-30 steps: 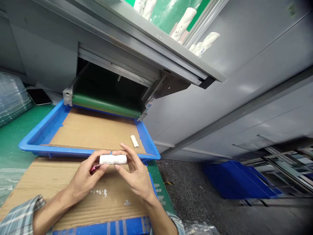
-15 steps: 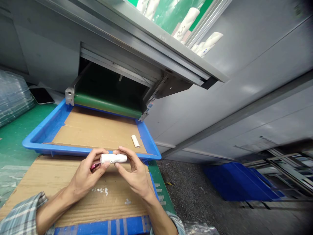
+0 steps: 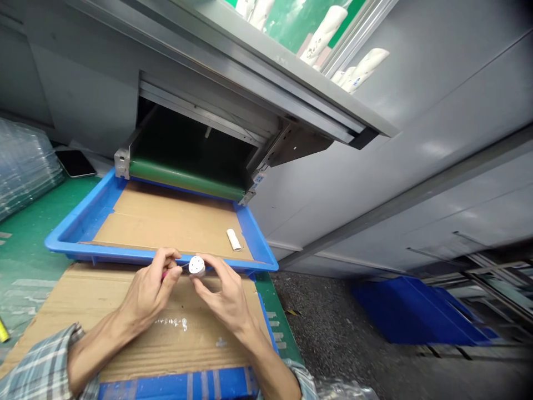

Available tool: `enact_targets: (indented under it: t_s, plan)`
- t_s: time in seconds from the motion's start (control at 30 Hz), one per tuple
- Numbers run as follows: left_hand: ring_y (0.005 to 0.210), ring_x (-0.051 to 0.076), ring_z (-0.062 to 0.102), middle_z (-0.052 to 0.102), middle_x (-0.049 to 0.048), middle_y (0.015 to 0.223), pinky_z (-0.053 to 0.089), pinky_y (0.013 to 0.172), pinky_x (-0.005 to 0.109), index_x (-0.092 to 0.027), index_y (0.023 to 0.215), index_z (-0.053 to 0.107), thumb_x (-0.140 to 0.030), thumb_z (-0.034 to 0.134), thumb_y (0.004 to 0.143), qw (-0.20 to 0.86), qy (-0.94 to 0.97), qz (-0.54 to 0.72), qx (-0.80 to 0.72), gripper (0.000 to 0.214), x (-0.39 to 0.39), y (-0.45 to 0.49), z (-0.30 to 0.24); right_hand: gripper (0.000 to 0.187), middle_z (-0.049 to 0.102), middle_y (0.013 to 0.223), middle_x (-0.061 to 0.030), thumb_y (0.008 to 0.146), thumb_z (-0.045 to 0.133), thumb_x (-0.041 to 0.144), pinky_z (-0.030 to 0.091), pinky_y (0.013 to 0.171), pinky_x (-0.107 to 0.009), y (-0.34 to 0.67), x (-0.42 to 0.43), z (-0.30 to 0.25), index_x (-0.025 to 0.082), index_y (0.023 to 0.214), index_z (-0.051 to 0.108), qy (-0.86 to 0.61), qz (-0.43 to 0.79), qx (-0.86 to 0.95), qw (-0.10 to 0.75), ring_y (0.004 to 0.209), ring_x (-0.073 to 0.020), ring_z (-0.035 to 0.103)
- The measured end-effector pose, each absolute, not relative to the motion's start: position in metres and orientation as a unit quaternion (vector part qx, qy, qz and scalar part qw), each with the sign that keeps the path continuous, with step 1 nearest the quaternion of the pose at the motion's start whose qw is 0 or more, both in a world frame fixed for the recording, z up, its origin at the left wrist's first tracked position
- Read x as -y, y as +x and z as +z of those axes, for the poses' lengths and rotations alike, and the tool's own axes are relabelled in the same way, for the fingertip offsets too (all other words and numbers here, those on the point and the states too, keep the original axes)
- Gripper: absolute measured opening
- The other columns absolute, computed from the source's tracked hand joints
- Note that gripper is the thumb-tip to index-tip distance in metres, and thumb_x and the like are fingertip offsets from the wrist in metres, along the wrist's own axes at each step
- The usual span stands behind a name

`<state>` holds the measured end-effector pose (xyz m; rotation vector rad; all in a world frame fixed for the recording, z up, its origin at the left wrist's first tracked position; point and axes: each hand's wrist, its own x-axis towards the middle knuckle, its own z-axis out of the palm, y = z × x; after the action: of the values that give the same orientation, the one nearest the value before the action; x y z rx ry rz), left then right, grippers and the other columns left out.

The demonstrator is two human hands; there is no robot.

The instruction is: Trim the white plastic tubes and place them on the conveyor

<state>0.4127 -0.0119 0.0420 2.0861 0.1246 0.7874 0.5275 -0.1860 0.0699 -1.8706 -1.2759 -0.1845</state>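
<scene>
My right hand pinches a small white cylinder between thumb and fingers. Its round end, dotted with small dark holes, faces me. In my left hand is a slim pink-handled tool, mostly covered by the fingers; a thin tip seems to point toward the cylinder, though whether it touches I cannot tell. Both hands are over a cardboard sheet, close to the near rim of a blue tray. A second white cylinder lies inside the tray on its cardboard lining.
A green conveyor belt ends over the tray's far side. Above it juts a metal ledge with white tubes on top. To the left are a phone and stacked clear plastic. A blue bin stands on the floor at right.
The white cylinder has turned from lying sideways between both hands to end-on toward me. My left fingers have come off it, leaving it in my right hand.
</scene>
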Motion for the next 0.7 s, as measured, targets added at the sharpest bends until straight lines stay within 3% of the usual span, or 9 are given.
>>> enact_targets:
  t_s: [0.17, 0.4, 0.57, 0.7]
  plan:
    - [0.063, 0.013, 0.061, 0.064, -0.0031, 0.077, 0.047, 0.065, 0.024, -0.023, 0.098, 0.059, -0.035, 0.041, 0.111, 0.395, 0.856, 0.333, -0.016, 0.025, 0.008, 0.413, 0.047, 0.048, 0.078, 0.129, -0.0063, 0.09, 0.067, 0.008, 0.06, 0.105, -0.036, 0.528, 0.186, 0.066, 0.026, 0.135, 0.06, -0.742, -0.061, 0.496, 0.448, 0.116, -0.0231, 0.076]
    - [0.048, 0.009, 0.047, 0.053, -0.0072, 0.058, 0.035, 0.053, 0.022, -0.021, 0.076, 0.055, -0.045, 0.054, 0.109, 0.354, 0.869, 0.346, -0.005, 0.041, 0.008, 0.41, 0.051, 0.056, 0.075, 0.131, -0.0059, 0.086, 0.06, 0.003, 0.058, 0.108, -0.038, 0.527, 0.187, 0.072, 0.028, 0.137, 0.061, -0.735, -0.045, 0.512, 0.441, 0.121, -0.023, 0.073]
    - [0.053, 0.012, 0.06, 0.067, -0.0036, 0.066, 0.038, 0.054, 0.024, -0.021, 0.088, 0.062, -0.063, 0.057, 0.104, 0.31, 0.886, 0.346, 0.009, 0.044, 0.006, 0.408, 0.057, 0.057, 0.072, 0.128, -0.0086, 0.088, 0.06, 0.007, 0.06, 0.102, -0.037, 0.524, 0.188, 0.079, 0.026, 0.142, 0.058, -0.719, -0.019, 0.549, 0.426, 0.115, -0.0232, 0.072]
    - [0.06, 0.015, 0.068, 0.073, -0.0011, 0.074, 0.041, 0.057, 0.025, -0.022, 0.092, 0.062, -0.065, 0.05, 0.106, 0.272, 0.9, 0.34, 0.022, 0.047, 0.003, 0.408, 0.062, 0.061, 0.074, 0.126, -0.0061, 0.085, 0.06, 0.006, 0.06, 0.1, -0.036, 0.525, 0.19, 0.078, 0.027, 0.143, 0.055, -0.718, 0.031, 0.538, 0.441, 0.112, -0.0225, 0.073]
